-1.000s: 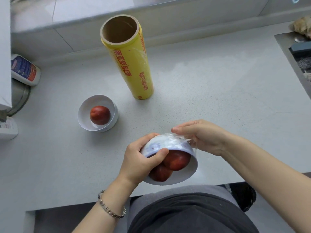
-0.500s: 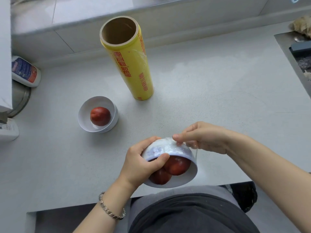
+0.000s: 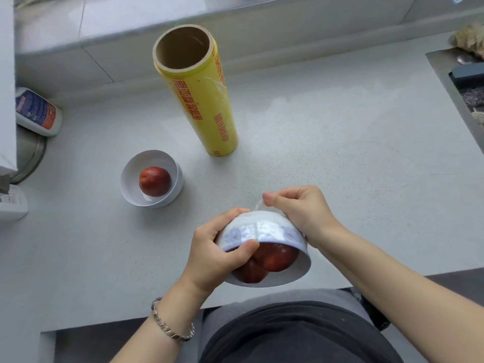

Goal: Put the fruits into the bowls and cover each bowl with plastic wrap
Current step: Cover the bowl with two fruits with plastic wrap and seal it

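Two fruits [image 3: 275,255] fill one bowl [image 3: 264,229]. Left hand [image 3: 212,252] grips it tipped; right hand [image 3: 301,208] pinches the wrap [image 3: 258,205] to pull it tight.

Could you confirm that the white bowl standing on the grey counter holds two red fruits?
Not quite: the head view shows the white bowl standing on the grey counter holds one round red fruit, not two.

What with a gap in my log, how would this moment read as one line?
left hand: holds tilted bowl | right hand: pinches plastic wrap | other bowl: uncovered, one fruit | roll: upright
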The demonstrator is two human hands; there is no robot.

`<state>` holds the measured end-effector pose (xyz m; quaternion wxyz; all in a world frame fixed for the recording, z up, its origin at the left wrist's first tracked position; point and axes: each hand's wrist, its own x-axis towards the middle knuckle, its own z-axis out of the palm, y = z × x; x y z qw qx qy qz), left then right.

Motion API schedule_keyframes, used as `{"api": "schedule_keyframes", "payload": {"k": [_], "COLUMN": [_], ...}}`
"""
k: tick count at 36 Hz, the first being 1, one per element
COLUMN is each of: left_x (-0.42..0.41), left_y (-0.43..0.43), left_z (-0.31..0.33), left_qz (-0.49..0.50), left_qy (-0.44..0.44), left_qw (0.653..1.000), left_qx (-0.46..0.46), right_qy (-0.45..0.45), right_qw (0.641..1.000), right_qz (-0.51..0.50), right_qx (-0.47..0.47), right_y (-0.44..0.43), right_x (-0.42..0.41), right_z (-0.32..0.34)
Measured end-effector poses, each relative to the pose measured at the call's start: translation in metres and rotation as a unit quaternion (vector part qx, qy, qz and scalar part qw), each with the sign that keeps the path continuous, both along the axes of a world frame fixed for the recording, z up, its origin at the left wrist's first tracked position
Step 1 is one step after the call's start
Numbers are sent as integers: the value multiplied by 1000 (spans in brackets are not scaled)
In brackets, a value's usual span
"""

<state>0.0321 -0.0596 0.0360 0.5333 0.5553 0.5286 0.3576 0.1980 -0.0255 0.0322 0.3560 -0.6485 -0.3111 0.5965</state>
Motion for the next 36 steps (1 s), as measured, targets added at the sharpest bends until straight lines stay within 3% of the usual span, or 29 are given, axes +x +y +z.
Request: {"api": "schedule_keyframes", "payload": {"k": [7,12,15,17,21,23,26,36], "left_x": [-2,-2,-4,-5,-5,-4,-2,-3], "left_y": [1,0,-1,-2,-1,0,1,-3], "left_z": [-3,-3,-4,-6,-6,-4,-1,-5], "left_qz": [-16,-21,-6,2,15,9,10,11], "left_qy": [24,7,5,11,16,8,-2,13], "left_qw": [999,1000,1000,1000,1000,1000,1000,1000], "left_qx": [16,13,-1,-5,-4,1,7,3], "right_qy": [-27,-112,-171,-142,-105,-111,-127,-34], "right_qw": [989,976,980,979,933,910,898,943], "right_qz": [123,174,98,66,230,311,349,317], "right_qx": [-75,-70,29,129,255,250,237,94], "right_y": [-2,1,1,-3,-23,-30,-30,-28], "right_x": [10,23,32,35,30,24,18,15], "right_z": [0,3,9,21,35,31,24,16]}}
